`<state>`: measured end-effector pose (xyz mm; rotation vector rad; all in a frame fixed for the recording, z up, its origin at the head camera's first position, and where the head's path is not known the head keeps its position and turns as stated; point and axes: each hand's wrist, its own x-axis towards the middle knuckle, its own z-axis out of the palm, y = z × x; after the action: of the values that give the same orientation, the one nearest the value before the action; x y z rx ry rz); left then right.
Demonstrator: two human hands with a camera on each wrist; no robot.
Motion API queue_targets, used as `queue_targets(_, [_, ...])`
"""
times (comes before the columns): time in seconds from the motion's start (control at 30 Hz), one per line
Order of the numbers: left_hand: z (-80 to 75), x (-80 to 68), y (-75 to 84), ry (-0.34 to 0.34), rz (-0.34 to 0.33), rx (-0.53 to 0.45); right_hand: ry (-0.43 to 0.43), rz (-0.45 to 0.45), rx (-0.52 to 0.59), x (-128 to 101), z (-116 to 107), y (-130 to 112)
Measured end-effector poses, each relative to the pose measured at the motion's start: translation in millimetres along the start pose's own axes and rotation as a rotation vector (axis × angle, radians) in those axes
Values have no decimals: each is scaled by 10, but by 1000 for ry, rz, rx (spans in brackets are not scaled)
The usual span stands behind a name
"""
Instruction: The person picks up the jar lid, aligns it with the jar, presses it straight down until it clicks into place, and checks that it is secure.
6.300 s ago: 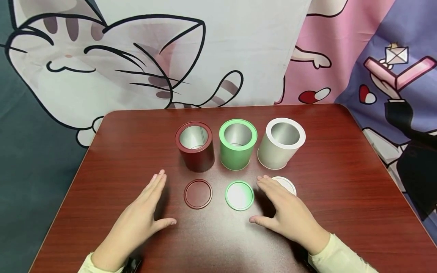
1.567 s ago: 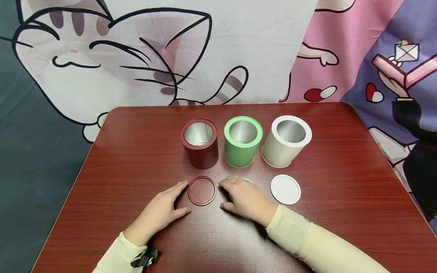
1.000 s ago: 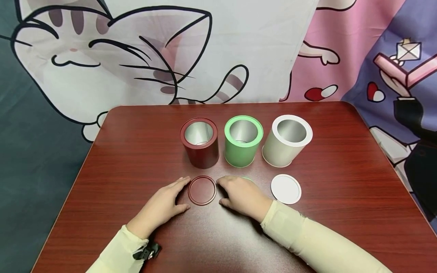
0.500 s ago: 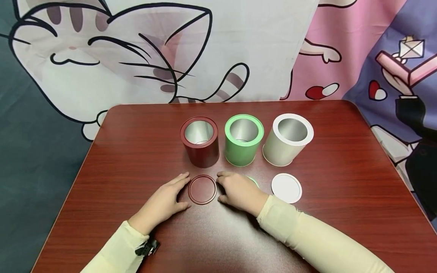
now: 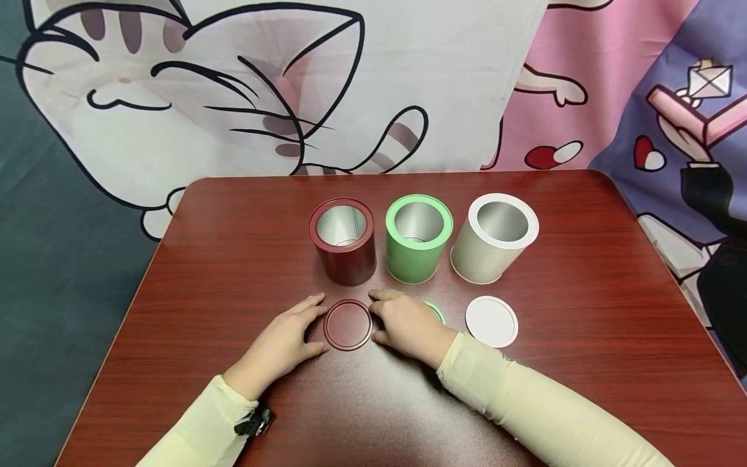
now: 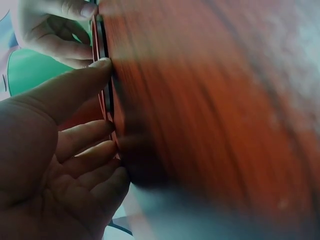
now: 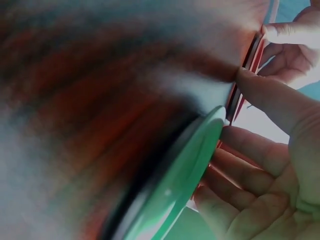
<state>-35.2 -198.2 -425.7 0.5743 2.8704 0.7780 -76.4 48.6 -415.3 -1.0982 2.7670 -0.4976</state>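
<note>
A dark red lid (image 5: 347, 324) lies flat on the table in front of the red can (image 5: 343, 241). My left hand (image 5: 292, 331) lies at its left side, index finger and thumb (image 6: 95, 70) touching the rim. My right hand (image 5: 403, 321) lies at its right side with its thumb (image 7: 270, 95) against the rim (image 7: 250, 60). That hand rests over the green lid (image 5: 437, 312), which shows only as a sliver; the right wrist view shows its edge (image 7: 185, 175) below the palm. Neither hand lifts anything.
The green can (image 5: 417, 239) and the white can (image 5: 495, 239) stand open in a row right of the red one. A white lid (image 5: 491, 321) lies before the white can. The wooden table (image 5: 222, 272) has rounded far corners; printed cloth hangs behind.
Both hands have drawn inward from the outer positions to flank the red lid. The right hand left the white lid and now covers the green one. Over the last second they barely shifted.
</note>
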Motion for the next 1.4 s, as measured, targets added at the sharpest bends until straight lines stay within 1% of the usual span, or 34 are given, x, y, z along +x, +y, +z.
queue_targets(0.27, [6, -2, 21, 15, -6, 18, 27, -1, 2, -10, 25, -7])
queue_targets(0.43, [14, -13, 13, 26, -1, 8, 19, -2, 5, -14, 19, -11])
queue_targets(0.67, [9, -8, -3, 49, 5, -5, 1, 26, 66, -10, -1, -2])
queue_targets(0.87, [22, -2, -27, 63, -1, -28, -5, 40, 87, -25, -16, -4])
queue_targets(0.97, [26, -2, -29, 65, -7, -36, 9, 38, 105, -38, -21, -6])
queue_targets(1.17, [22, -28, -19, 70, -40, -50, 41, 41, 150, -65, -21, 3])
queue_targets(1.3, [10, -44, -14, 80, -52, -60, 76, 30, 192, -77, -23, 25])
queue_targets(1.4, [-11, -48, -10, 97, -56, -77, 119, 7, 223, -90, -28, 43])
